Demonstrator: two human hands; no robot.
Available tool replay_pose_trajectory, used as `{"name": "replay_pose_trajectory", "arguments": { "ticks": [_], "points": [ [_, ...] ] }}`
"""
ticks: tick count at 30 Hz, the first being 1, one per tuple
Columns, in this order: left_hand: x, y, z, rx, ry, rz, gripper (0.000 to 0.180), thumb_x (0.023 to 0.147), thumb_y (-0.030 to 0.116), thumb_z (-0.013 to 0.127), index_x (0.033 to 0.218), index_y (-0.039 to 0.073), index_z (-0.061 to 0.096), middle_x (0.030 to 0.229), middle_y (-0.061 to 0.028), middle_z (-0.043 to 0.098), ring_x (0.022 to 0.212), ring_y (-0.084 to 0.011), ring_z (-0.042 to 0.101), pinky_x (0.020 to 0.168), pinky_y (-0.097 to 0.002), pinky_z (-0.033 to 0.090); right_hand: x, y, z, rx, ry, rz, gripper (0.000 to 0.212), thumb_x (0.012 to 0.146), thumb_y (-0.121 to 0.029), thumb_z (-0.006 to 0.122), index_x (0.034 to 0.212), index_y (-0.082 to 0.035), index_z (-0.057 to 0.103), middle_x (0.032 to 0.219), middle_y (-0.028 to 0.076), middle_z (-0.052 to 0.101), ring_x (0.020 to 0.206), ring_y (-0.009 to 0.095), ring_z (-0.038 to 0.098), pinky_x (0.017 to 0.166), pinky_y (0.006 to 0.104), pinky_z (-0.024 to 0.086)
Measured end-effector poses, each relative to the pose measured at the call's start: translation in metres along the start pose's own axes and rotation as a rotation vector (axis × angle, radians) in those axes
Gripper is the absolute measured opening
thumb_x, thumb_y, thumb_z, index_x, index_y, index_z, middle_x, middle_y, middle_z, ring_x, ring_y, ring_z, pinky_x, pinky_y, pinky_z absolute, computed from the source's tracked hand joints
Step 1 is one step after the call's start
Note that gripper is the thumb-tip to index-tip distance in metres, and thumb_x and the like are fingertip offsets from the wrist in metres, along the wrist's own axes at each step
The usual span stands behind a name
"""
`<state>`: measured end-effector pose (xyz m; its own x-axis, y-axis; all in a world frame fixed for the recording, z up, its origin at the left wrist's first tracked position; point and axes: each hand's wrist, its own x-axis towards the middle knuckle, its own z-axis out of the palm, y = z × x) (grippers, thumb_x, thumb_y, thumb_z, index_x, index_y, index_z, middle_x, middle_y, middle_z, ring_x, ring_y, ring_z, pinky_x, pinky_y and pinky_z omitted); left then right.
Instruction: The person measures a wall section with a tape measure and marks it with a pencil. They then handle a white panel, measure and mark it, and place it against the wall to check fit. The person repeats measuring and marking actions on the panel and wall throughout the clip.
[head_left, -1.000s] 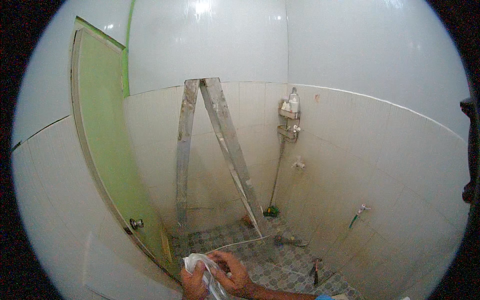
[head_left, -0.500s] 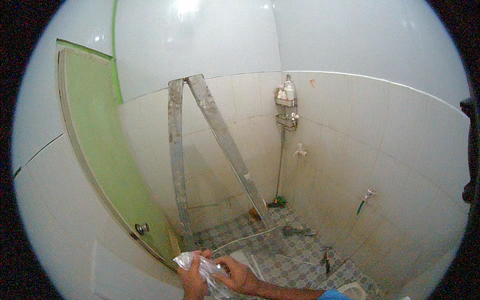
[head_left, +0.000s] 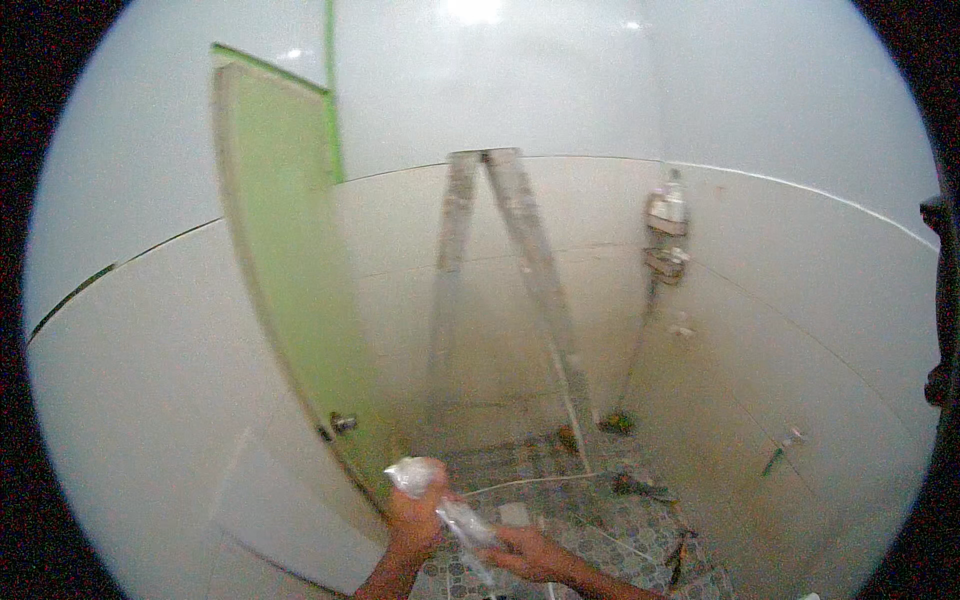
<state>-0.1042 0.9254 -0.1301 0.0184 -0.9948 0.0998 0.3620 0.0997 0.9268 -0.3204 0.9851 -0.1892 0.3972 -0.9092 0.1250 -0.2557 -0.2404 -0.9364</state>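
Observation:
Low in the view, my left hand is closed around the upper part of a crumpled, shiny clear plastic bag, whose top end sticks out above my fingers. My right hand grips the lower end of the same plastic, to the right and nearer me. The bag stretches slantwise between the two hands. Motion blur and glare hide what, if anything, lies inside it.
A paint-stained A-shaped ladder stands by the back wall. To the left is a green door; a corner rack holds bottles. On the patterned floor tiles lie a dark tool, a hammer-like tool and a pale cord.
My view has turned left, so the room sits further right in the picture. My hands have moved apart, and the plastic between them is drawn out longer.

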Motion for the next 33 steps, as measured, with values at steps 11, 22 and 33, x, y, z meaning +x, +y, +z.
{"name": "replay_pose_trajectory", "arguments": {
  "ticks": [11, 22, 33],
  "points": [
    [-0.01, -0.019, -0.03, 0.472, -0.834, 0.098, 0.06, 0.09, 0.033, 0.086, 0.137, 0.006, 0.061, 0.128, -0.0069, 0.066, 0.118, -0.0209, 0.061, 0.105, -0.0402, 0.049, 0.02, -0.045, -0.045, -0.556, -0.205, -0.344, 0.044, 0.093, -0.012, 0.075, 0.133, -0.003, 0.061, 0.12, 0.02, 0.069, 0.095, 0.04, 0.073, 0.086, 0.0463, 0.059],
    [-0.073, -0.012, -0.058, 0.367, -0.74, -0.094, 0.045, 0.093, 0.025, 0.081, 0.131, 0.006, 0.069, 0.124, -0.0059, 0.071, 0.114, -0.0211, 0.064, 0.104, -0.041, 0.05, 0.037, -0.067, -0.02, -0.524, -0.575, -0.242, 0.049, 0.113, -0.036, 0.038, 0.136, -0.001, 0.064, 0.126, 0.03, 0.07, 0.111, 0.044, 0.071, 0.099, 0.0549, 0.053],
    [-0.087, -0.032, -0.085, 1.151, -0.599, -0.285, 0.078, 0.085, 0.024, 0.077, 0.154, 0.005, 0.048, 0.148, -0.0247, 0.06, 0.137, -0.0373, 0.056, 0.117, -0.0512, 0.041, 0.041, -0.052, -0.003, -0.772, -0.777, -0.395, 0.026, 0.1, -0.019, 0.062, 0.121, -0.004, 0.066, 0.107, 0.028, 0.07, 0.106, 0.046, 0.07, 0.087, 0.053, 0.055]
  ]
}}
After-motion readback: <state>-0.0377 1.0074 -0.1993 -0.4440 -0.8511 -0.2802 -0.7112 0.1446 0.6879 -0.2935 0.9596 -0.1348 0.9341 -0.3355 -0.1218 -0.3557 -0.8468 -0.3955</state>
